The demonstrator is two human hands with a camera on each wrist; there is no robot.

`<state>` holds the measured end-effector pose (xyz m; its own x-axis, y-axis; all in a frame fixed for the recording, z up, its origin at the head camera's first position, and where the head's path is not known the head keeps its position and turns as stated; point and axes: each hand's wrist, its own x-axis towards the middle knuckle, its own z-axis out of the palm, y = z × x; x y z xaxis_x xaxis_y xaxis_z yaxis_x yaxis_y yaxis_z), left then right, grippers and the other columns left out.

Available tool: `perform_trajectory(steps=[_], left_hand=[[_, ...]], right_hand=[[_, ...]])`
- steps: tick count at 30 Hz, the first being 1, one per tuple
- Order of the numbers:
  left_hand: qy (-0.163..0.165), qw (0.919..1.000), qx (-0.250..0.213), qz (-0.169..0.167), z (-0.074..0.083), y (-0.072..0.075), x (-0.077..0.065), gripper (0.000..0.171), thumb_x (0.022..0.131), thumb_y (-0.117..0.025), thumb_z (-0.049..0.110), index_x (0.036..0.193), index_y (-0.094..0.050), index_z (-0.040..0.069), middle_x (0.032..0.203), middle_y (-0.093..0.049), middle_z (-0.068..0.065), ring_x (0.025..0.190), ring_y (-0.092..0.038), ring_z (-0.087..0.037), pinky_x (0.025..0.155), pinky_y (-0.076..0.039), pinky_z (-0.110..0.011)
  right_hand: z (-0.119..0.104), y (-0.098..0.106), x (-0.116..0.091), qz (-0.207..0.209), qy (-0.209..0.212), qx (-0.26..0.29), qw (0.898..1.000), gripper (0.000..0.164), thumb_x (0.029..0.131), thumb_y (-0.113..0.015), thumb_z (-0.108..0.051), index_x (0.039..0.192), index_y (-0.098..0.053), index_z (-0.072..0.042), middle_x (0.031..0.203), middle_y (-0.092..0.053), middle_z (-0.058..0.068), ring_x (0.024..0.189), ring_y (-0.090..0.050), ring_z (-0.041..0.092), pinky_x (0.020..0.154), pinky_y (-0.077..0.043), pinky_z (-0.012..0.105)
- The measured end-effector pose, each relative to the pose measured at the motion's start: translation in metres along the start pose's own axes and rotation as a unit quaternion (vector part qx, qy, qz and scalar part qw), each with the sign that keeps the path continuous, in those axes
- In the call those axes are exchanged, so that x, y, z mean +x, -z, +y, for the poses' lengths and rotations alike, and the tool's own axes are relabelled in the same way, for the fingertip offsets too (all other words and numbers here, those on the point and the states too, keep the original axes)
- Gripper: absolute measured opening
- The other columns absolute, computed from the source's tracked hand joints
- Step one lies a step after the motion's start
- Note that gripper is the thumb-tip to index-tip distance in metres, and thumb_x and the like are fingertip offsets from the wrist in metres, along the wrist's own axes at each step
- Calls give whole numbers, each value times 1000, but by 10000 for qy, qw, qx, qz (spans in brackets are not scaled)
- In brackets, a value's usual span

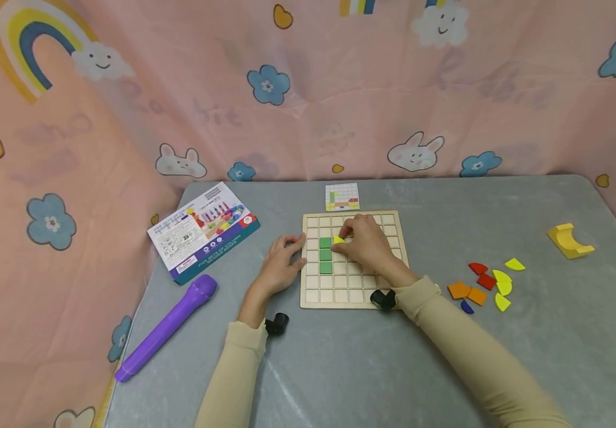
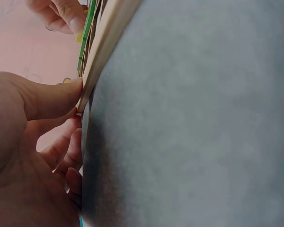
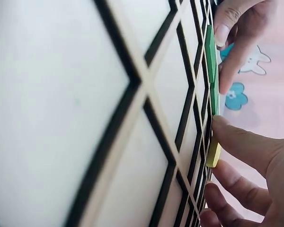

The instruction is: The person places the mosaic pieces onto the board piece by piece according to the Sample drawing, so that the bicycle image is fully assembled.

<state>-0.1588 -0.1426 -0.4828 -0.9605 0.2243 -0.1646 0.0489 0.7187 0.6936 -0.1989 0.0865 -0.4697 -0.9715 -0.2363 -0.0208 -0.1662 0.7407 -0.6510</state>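
A wooden grid board lies on the table, with three green square tiles lined up in one column of its cells. My right hand is over the board and pinches a small yellow piece between thumb and fingertips, right beside the top green tile. Part of that piece is hidden by the fingers. At the board's left edge rests my left hand, its thumb and fingertips touching the wooden rim. Behind the board lies a small pattern card with a coloured grid.
Right of the board lie loose red, orange, blue and yellow pieces, and farther right a yellow curved block. A boxed set and a purple stick lie to the left. A pink patterned cloth hangs behind.
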Motion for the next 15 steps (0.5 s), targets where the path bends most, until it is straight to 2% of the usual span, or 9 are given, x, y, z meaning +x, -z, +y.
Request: perform_trajectory(steps=[7,15], left_hand=[[-16,10000,6,37,1,0,-1,60,108,-61,17,164,-40,13,162,-41,-15,152,-33,-34,123,-27,-57],[-87,10000,-24,40,3,1,-2,60,108,-61,16,163,-40,12,161,-41,-16,151,-33,-36,124,-27,-57]], right_hand=[[1,1,0,-11,-41,106,9999,25,83,-91,-23,94,-75,-7,103,-67,13,107,-57,32,95,-48,49],[3,8,-3,-38,-51,196,9998,14,89,-85,-19,94,-77,-8,104,-67,13,107,-58,33,91,-49,48]])
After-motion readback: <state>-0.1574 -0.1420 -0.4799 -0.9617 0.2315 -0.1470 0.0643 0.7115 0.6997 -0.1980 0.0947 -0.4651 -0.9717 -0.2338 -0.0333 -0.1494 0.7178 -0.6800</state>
